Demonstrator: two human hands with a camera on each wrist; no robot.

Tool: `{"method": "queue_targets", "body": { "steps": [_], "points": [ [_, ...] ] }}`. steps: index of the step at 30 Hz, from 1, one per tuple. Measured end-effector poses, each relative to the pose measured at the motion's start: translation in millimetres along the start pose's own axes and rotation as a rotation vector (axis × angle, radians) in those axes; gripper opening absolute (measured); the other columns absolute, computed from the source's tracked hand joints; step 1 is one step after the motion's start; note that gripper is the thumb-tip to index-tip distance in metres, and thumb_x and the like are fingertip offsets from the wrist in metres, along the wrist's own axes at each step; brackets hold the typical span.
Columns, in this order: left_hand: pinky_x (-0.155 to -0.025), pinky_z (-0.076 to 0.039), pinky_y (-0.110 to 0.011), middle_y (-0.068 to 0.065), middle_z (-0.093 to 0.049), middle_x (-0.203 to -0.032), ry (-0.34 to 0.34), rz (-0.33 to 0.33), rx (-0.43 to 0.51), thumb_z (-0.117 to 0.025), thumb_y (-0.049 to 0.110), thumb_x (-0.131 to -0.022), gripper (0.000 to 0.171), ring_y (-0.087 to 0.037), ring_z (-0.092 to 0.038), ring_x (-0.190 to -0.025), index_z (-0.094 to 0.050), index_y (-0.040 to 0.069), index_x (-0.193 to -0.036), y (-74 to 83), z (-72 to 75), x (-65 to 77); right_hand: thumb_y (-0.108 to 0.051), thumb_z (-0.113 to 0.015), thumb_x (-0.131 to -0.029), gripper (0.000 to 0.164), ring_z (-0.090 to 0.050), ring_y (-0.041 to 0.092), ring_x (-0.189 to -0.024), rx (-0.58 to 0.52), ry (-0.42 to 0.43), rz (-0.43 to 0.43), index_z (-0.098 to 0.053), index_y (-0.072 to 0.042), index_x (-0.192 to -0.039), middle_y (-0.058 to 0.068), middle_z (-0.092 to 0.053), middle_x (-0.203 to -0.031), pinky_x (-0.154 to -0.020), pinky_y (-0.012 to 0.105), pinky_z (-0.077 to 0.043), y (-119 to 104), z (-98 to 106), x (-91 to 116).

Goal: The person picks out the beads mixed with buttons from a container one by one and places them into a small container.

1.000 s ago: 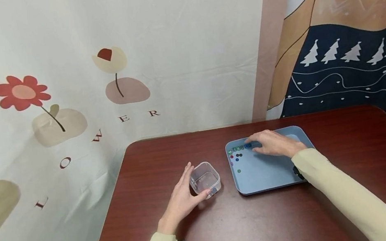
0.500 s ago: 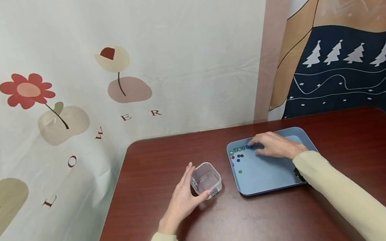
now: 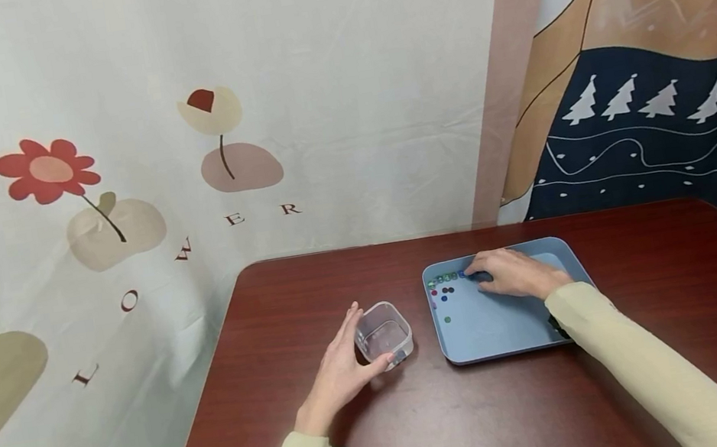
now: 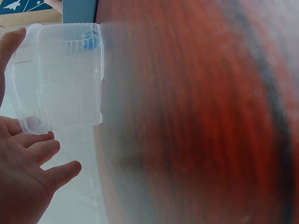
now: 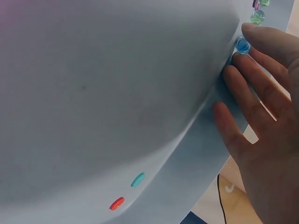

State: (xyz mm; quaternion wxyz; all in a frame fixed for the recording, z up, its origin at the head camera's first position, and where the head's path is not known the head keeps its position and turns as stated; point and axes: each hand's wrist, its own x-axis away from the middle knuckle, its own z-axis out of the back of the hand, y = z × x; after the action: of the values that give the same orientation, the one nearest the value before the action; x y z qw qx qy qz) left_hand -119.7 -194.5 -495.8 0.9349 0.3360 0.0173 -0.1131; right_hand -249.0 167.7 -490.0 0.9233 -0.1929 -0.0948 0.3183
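My left hand [image 3: 338, 365] holds a clear plastic box [image 4: 60, 79] on the table, thumb on the near side and fingers on the far side. The box has an open top, and no contents show inside. Over the blue tray [image 3: 499, 326], my right hand [image 3: 508, 271] reaches to the back wall. In the right wrist view its thumb and fingertips are right at a blue glass marble [image 5: 242, 45], the fingers spread and fairly straight. Another blue marble is partly hidden under a fingertip. Green marbles [image 3: 446, 277] line the tray's back left edge.
Small dark, red and blue pieces [image 3: 444, 298] and one green piece [image 3: 447, 320] lie in the tray's left part. A red disc [image 5: 117, 203] and a teal disc [image 5: 138, 179] lie along the tray edge. A printed curtain [image 3: 340, 102] hangs behind the brown table [image 3: 485, 421].
My right fingertips have shifted slightly right and toward me along the marble row. The left hand and the box stay in place; the head view has shifted a little.
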Motion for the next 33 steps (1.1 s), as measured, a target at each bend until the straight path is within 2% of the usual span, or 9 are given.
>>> {"method": "queue_targets", "body": {
  "steps": [13, 33],
  "points": [
    [-0.114, -0.04, -0.054, -0.009, -0.032, -0.168, 0.003, -0.012, 0.003, -0.085, 0.046, -0.081, 0.097, -0.032, -0.043, -0.146, -0.042, 0.002, -0.156, -1.7, -0.6, -1.0, -0.013, -0.076, -0.095, 0.036, -0.063, 0.029, -0.122, 0.001, -0.002, -0.011, -0.072, -0.008, -0.13, 0.011, -0.067, -0.133, -0.103, 0.051, -0.052, 2.7, -1.8, 1.4],
    [-0.112, -0.042, -0.056, -0.01, -0.033, -0.167, 0.005, -0.01, 0.0, -0.085, 0.045, -0.082, 0.095, -0.034, -0.046, -0.144, -0.043, 0.003, -0.156, -2.8, -2.0, 0.4, -0.005, -0.077, -0.092, 0.023, -0.068, 0.025, -0.109, 0.006, 0.066, 0.046, -0.078, -0.007, -0.115, 0.009, -0.072, -0.119, -0.096, 0.046, -0.056, 4.1, -5.5, 0.7]
  ]
}}
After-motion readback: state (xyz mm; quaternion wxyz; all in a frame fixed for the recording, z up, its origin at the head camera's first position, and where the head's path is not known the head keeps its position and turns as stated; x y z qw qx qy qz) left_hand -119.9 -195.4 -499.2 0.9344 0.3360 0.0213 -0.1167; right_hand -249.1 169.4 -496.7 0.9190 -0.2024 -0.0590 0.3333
